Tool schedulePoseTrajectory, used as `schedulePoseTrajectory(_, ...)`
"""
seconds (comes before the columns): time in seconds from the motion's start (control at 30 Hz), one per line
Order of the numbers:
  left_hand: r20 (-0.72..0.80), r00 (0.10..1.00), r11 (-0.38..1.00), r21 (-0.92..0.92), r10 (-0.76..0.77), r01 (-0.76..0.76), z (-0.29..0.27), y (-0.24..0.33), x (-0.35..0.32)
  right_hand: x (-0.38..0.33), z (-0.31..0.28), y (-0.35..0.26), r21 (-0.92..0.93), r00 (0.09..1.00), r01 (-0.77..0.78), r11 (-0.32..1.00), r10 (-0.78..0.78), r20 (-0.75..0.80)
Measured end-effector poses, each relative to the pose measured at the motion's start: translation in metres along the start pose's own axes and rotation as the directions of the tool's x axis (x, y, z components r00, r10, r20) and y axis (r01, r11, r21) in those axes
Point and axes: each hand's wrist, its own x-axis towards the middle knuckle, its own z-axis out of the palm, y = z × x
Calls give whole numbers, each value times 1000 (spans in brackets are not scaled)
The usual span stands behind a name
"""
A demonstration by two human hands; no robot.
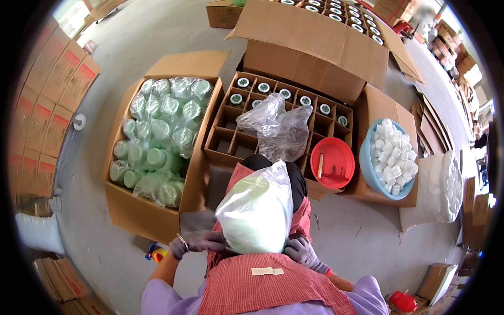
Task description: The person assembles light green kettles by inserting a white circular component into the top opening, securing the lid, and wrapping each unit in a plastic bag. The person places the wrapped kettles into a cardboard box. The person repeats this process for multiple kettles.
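On my lap sits a large pale-green container inside a clear plastic bag, its exact kind blurred by the film. My left hand, in a grey glove, is at the bag's lower left side, fingers together and curled in at its edge. The grey-gloved right hand is closed against the lower right side of the bag. Both sets of fingertips are partly hidden by the bag and my red checked apron. Ahead of my knees, a crumpled clear plastic bag lies over a divided carton.
To the left stands a carton of bagged green jars. Several white-capped jars fill rear compartments of the divided carton. On the right are a red bowl with small tools and a blue basin of white caps.
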Motion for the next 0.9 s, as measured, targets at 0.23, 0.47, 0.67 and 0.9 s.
schedulePoseTrajectory(0.23, -358, 824, 891, 293, 439, -347, 1, 57, 46, 4, 5, 1, -11, 998, 18, 1000, -17, 64)
schedulePoseTrajectory(0.47, -662, 706, 918, 394, 251, 43, 34, -50, -10, 44, -19, -21, 527, 963, -195, 827, 263, -55)
schedulePoseTrajectory(0.67, -734, 658, 34, -672, -171, -740, 25, -82, -17, 236, -6, -42, 416, 981, 107, 903, -28, -192)
schedulePoseTrajectory(0.9, -894, -25, 520, -236, -447, -821, -112, -171, 69, 308, 34, -3, 155, 968, 251, 955, -253, -9)
